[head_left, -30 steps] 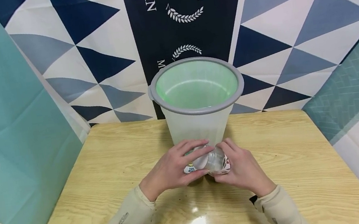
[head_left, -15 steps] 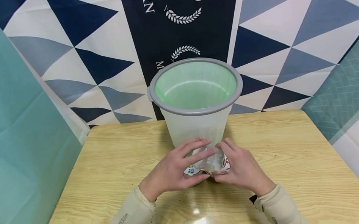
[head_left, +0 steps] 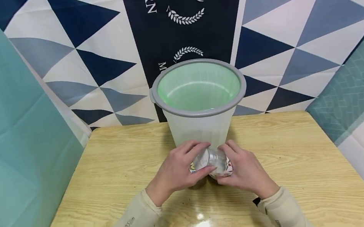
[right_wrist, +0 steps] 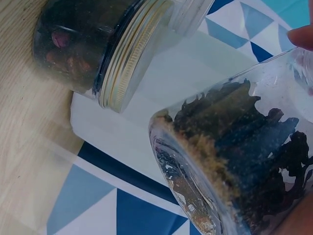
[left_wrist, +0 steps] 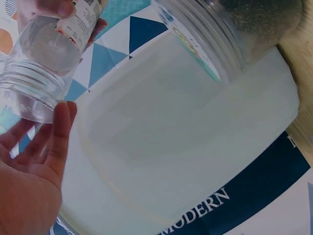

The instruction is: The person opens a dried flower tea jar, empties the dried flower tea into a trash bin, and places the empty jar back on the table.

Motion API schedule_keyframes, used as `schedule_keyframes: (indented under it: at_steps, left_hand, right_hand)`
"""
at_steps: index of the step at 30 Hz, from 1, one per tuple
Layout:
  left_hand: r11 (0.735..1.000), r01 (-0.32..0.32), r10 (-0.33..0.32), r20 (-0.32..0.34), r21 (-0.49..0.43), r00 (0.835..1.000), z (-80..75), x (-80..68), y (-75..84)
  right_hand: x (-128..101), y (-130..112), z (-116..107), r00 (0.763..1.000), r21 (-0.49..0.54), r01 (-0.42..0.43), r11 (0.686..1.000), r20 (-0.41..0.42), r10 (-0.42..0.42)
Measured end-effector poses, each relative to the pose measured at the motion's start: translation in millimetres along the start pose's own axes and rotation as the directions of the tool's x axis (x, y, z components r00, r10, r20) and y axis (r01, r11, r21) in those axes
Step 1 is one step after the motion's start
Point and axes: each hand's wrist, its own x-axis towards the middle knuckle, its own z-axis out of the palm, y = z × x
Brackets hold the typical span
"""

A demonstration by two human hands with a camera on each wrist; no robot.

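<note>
A clear plastic jar [head_left: 218, 159] with a threaded neck leans in my right hand [head_left: 247, 168], its mouth turned toward the left. Dark dried pieces [right_wrist: 220, 142] lie along its lower side in the right wrist view, and a printed label [left_wrist: 83, 24] shows in the left wrist view. My left hand [head_left: 179, 170] grips around the mouth, thumb and fingers on opposite sides; its fingertips [left_wrist: 62, 110] meet the threaded rim. Close by stands a second jar [right_wrist: 73, 46] with dark contents and a metal lid [right_wrist: 128, 54]. A coloured sticker [left_wrist: 195, 51] covers its lid top; my left hand mostly hides it overhead.
Right behind the jars rises a tall whitish bucket [head_left: 201, 128] with a grey rim [head_left: 202, 113] and pale green inside. The wood-grain table [head_left: 131, 151] reaches back to a patterned cloth [head_left: 114, 57]. A teal cloth [head_left: 19, 124] hangs along the left side.
My left hand's fingers, spread across the jar's mouth half a second ago, have drawn back and closed around its rim. The right hand stays nearly in place, still holding the jar.
</note>
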Motion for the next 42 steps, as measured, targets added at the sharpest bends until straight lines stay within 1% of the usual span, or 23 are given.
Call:
schedule_keyframes:
  at_steps: [2,4,6,10,12,13,18,20,25,27,32,37,40,42]
  left_hand:
    - [1.000,0.030,-0.030,0.008,0.002,1.000,-0.4,0.0,0.9]
    - [0.999,0.033,-0.033,0.023,0.003,0.999,-1.2,-0.5,0.4]
    - [1.000,0.008,-0.008,0.048,-0.005,0.999,-3.0,-2.2,-1.2]
    - [0.996,-0.081,0.084,0.102,-0.037,0.991,-6.5,-6.1,-4.5]
    - [0.994,-0.100,0.104,0.111,-0.048,0.988,-7.1,-7.2,-5.0]
    - [0.994,-0.097,0.102,0.110,-0.050,0.989,-6.9,-7.3,-4.9]
    - [0.998,-0.033,0.037,0.080,-0.054,0.996,-4.9,-6.4,-2.3]
    - [0.999,-0.017,0.021,0.063,-0.051,0.998,-3.9,-5.6,-0.6]
    - [0.999,0.022,-0.022,-0.004,-0.041,1.000,-2.0,-1.9,3.9]
    - [0.998,0.047,-0.048,-0.027,-0.046,0.998,-0.8,-0.6,5.3]
    - [0.988,0.132,-0.137,-0.057,-0.078,0.989,3.1,-0.7,9.5]
    - [0.974,0.218,-0.222,-0.074,-0.068,0.972,5.8,-0.1,14.4]
    - [0.965,0.258,-0.260,-0.065,-0.040,0.963,5.2,0.7,15.9]
    - [0.964,0.265,-0.266,-0.036,-0.031,0.963,3.4,0.9,15.3]
  right_hand:
    - [0.6,-0.4,0.1,1.000,0.001,0.004,1.000,0.004,-0.004]
    - [0.8,-0.7,0.2,1.000,0.003,0.005,1.000,0.006,-0.005]
    - [0.8,-0.6,0.1,1.000,0.009,0.003,1.000,0.004,-0.003]
    - [0.9,0.1,-0.1,1.000,0.025,0.003,1.000,-0.004,-0.003]
    - [1.1,0.6,0.2,1.000,0.028,0.007,1.000,-0.006,-0.007]
    - [1.3,0.6,0.3,1.000,0.030,0.008,1.000,-0.008,-0.008]
    - [1.6,-0.2,1.3,1.000,0.038,0.008,0.999,-0.002,-0.008]
    - [1.6,-0.8,1.4,1.000,0.042,0.004,0.999,0.002,-0.004]
    - [2.2,-2.0,1.2,1.000,0.038,0.005,0.999,-0.008,-0.005]
    - [2.3,-2.1,1.5,1.000,0.034,0.006,0.999,-0.015,-0.006]
    - [-0.4,-1.7,3.4,1.000,0.015,-0.001,1.000,-0.019,0.001]
    - [-1.6,-1.3,5.0,0.999,-0.002,0.008,1.000,-0.034,-0.008]
    - [-0.8,-1.2,5.2,1.000,-0.003,0.006,1.000,-0.029,-0.006]
    - [-0.4,-1.3,5.2,1.000,0.002,0.004,1.000,-0.026,-0.003]
